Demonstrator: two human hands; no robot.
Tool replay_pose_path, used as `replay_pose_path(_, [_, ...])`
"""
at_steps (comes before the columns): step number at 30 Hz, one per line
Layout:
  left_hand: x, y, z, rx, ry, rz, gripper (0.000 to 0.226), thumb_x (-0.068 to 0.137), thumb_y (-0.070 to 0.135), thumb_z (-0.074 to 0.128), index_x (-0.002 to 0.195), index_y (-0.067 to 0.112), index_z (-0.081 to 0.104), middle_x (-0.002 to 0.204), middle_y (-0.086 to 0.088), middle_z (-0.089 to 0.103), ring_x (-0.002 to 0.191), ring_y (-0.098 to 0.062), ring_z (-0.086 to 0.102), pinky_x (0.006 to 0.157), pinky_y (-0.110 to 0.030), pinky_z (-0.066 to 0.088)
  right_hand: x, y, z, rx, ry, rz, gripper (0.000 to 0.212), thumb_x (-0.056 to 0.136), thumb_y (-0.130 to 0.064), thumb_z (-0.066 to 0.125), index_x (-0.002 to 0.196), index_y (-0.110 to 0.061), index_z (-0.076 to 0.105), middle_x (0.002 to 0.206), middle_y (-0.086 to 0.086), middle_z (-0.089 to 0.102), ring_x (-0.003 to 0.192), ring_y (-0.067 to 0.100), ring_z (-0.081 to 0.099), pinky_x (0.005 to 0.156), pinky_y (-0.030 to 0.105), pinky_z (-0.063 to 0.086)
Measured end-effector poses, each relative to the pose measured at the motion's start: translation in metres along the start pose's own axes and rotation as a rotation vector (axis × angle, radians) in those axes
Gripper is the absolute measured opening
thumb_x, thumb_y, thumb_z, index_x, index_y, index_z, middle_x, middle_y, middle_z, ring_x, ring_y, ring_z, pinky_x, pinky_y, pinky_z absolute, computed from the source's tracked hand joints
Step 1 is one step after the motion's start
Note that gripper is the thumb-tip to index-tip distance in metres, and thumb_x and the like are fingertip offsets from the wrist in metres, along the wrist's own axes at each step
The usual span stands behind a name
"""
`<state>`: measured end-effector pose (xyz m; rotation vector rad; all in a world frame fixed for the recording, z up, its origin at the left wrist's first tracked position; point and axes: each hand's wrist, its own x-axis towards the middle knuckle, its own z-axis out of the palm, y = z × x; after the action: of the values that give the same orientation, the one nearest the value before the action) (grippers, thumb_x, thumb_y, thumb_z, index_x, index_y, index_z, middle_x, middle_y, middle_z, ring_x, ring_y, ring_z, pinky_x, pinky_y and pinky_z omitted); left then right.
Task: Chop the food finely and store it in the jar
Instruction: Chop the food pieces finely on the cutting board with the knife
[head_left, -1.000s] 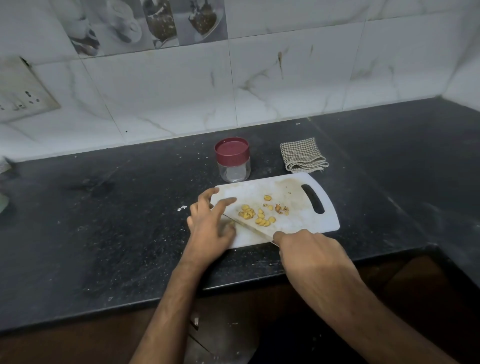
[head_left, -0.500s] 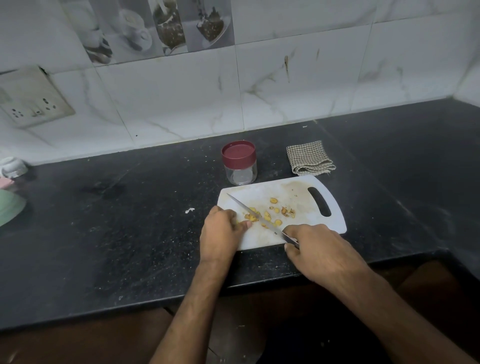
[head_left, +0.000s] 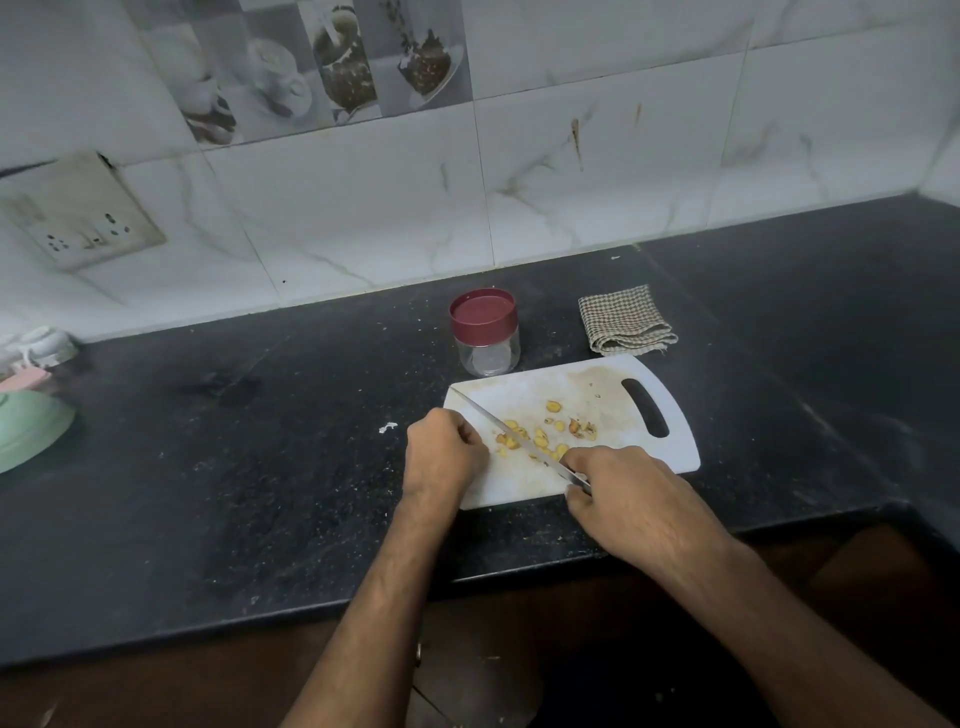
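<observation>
Food (head_left: 540, 441), small yellow chopped pieces, lies mid cutting board (head_left: 623, 467). The right hand (head_left: 631, 501) grips a knife (head_left: 511, 434) across the pieces; the left hand (head_left: 441, 454), fingers curled, rests beside them. Farther back stands the jar (head_left: 484, 338), lid on, apparently empty.

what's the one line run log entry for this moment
phase: chopping | right hand: holds knife over yellow food pieces | left hand: curled on cutting board | jar: lidded
</observation>
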<state>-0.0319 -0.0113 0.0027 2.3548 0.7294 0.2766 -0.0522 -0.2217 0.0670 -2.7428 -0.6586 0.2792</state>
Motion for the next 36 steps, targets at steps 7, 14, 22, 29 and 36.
replay_pose_path(7, [0.028,0.011,-0.020,-0.166,0.051,-0.013,0.007,0.082,0.002,0.074,0.078,0.008,0.075,0.079,0.001,0.071,0.069,-0.004,0.060,0.051,-0.012,0.041,0.009,0.000,-0.002,0.023,0.026,0.012,0.037,0.103,-0.032,0.049,0.140,-0.032,0.053,0.117,-0.003,0.067,0.096,0.016,0.064,0.086,0.034,0.054])
replay_pose_path(14, [0.057,0.005,-0.012,-0.161,-0.059,0.042,0.009,0.093,0.013,0.072,0.086,0.012,0.077,0.083,0.001,0.074,0.080,-0.010,0.069,0.088,-0.034,0.060,0.021,0.005,0.004,0.050,0.054,0.048,0.042,0.101,-0.034,0.050,0.144,-0.032,0.051,0.117,-0.004,0.068,0.084,0.011,0.057,0.081,0.031,0.054])
replay_pose_path(22, [0.034,-0.012,-0.015,-0.192,0.065,0.178,0.019,0.101,0.012,0.061,0.112,0.016,0.075,0.109,0.009,0.073,0.096,-0.003,0.065,0.086,-0.020,0.051,0.027,0.011,0.007,0.076,0.057,0.057,0.043,0.101,-0.034,0.051,0.144,-0.032,0.051,0.113,-0.001,0.069,0.086,0.016,0.062,0.081,0.035,0.056])
replay_pose_path(29, [-0.004,-0.019,0.001,-0.159,-0.044,0.167,0.024,0.078,0.034,0.088,0.092,0.021,0.072,0.083,0.007,0.068,0.073,-0.005,0.061,0.066,-0.018,0.052,0.027,0.009,0.011,0.088,0.045,0.043,0.041,0.101,-0.034,0.051,0.141,-0.032,0.052,0.115,-0.002,0.068,0.086,0.014,0.060,0.082,0.033,0.055])
replay_pose_path(36, [-0.014,-0.003,0.016,0.005,0.042,0.108,0.014,0.086,0.033,0.079,0.082,0.023,0.069,0.085,0.010,0.066,0.079,-0.008,0.063,0.076,-0.035,0.059,0.026,0.005,0.011,0.090,0.056,0.032,0.041,0.101,-0.034,0.052,0.141,-0.032,0.053,0.116,-0.003,0.068,0.089,0.015,0.062,0.085,0.035,0.056])
